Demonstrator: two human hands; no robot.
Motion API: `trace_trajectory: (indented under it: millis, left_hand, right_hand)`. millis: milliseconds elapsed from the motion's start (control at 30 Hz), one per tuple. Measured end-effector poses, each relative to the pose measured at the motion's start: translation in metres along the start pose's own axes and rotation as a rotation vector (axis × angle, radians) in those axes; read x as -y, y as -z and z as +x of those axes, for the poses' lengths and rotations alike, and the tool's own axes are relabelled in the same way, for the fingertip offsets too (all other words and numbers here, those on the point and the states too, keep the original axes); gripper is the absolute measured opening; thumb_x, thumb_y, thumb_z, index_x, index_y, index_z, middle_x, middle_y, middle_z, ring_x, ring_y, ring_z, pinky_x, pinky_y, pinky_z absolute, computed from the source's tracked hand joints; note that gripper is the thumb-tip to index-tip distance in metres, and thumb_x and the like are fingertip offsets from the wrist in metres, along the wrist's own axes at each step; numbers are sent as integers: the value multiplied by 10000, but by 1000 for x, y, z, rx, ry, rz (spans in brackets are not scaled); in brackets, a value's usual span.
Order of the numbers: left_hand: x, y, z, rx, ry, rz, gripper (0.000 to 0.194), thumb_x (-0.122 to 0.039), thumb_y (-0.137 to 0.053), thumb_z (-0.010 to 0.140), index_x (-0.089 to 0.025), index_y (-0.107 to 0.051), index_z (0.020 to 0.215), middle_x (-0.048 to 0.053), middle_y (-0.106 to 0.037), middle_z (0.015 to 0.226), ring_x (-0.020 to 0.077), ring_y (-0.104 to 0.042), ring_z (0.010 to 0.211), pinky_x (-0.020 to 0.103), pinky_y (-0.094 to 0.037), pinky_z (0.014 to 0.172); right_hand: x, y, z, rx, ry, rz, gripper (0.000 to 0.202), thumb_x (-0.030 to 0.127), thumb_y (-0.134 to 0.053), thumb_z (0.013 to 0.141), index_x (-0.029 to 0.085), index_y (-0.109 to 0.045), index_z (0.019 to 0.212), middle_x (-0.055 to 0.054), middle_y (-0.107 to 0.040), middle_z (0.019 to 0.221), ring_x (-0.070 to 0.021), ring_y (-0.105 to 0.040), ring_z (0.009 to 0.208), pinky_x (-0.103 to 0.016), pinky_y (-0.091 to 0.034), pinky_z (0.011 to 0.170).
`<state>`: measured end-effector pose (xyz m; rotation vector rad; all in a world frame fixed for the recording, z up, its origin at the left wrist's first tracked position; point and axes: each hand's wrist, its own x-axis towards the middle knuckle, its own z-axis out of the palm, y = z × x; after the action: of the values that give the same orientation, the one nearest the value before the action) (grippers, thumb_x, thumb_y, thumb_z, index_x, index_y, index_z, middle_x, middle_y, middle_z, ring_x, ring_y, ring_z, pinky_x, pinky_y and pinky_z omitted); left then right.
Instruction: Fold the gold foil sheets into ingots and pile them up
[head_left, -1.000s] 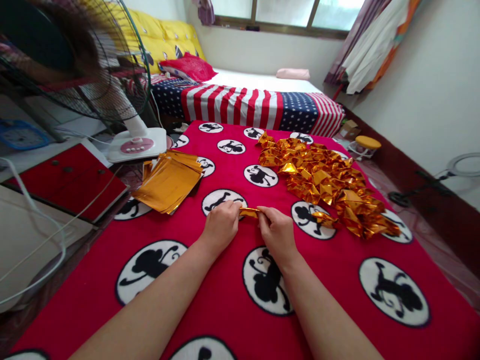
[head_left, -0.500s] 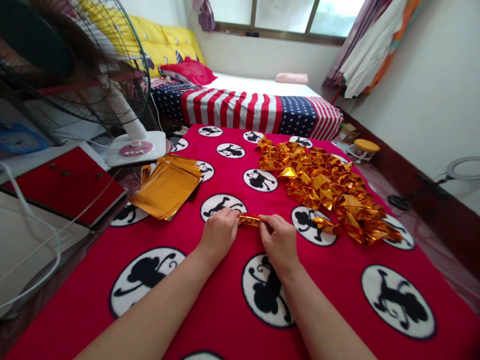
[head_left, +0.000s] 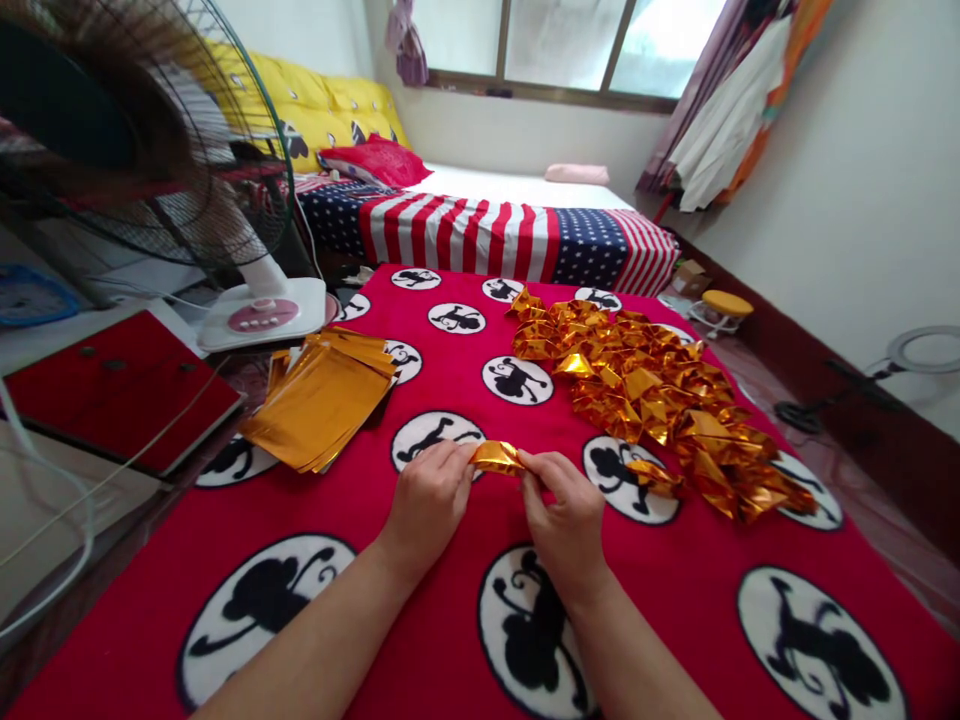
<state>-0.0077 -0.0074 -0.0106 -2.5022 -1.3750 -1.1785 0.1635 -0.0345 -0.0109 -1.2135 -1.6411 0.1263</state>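
Observation:
A small folded piece of gold foil paper [head_left: 496, 457] is stretched between my two hands, just above the red cloth. My left hand [head_left: 431, 497] pinches its left end, and my right hand [head_left: 564, 510] pinches its right end. To the left lies a stack of flat gold foil sheets [head_left: 319, 405], slightly fanned out. A large heap of folded gold foil pieces [head_left: 645, 375] spreads over the right side of the cloth. One folded piece [head_left: 654, 478] lies at the heap's near left edge, close to my right hand.
Under everything is a red cloth [head_left: 450, 640] printed with black figures in white circles. A standing fan [head_left: 262, 310] and a red panel [head_left: 120, 385] are at the left. Beyond stands a bed [head_left: 480, 240] with striped fabric. A yellow stool [head_left: 726, 303] sits at the right.
The foil piece between my hands has opened from a narrow strip into a wider, arched shape. Both hands keep their pinch. The camera view has tilted slightly.

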Motion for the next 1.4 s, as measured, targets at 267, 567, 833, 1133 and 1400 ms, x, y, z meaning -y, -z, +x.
trace_trajectory:
  millis: [267,567,833,1133,1400]
  left_hand:
    - [1,-1,-2,1,-19,-26,224,-134,-492,922,-131,-631,1097,64,-678,842,177,-632,775,291,-518,734]
    - [-2,1,0,-22,-31,-15,210,-147,-494,925,-122,-650,1063,73,-685,834,183,-646,775,288,-526,723]
    - [-2,3,2,8,-26,-26,209,-144,-481,925,-123,-655,1038,70,-679,813,184,-649,764,293,-528,721]
    - [-1,1,2,125,40,-88,205,-114,-468,909,-141,-645,1009,75,-662,850,190,-640,807,311,-528,770]
    - [-1,0,2,173,60,-28,243,-70,-438,898,-152,-624,1031,79,-645,889,204,-623,870,327,-516,825]
  right_hand:
    - [4,3,2,-32,16,19,209,57,-553,868,177,-695,965,-48,-675,827,-142,-652,738,-246,-524,680]
    - [4,4,0,-43,2,8,222,55,-552,867,188,-697,970,-46,-682,833,-142,-656,748,-248,-529,699]
    - [5,4,3,14,-19,-9,206,85,-511,897,174,-688,955,-44,-667,781,-150,-640,712,-263,-511,665]
    - [3,3,3,56,-53,-46,200,111,-493,912,168,-682,945,-49,-658,783,-161,-632,714,-273,-495,668]
    - [0,1,0,116,-50,-56,256,89,-464,906,183,-678,1009,-63,-669,854,-171,-647,766,-277,-517,711]
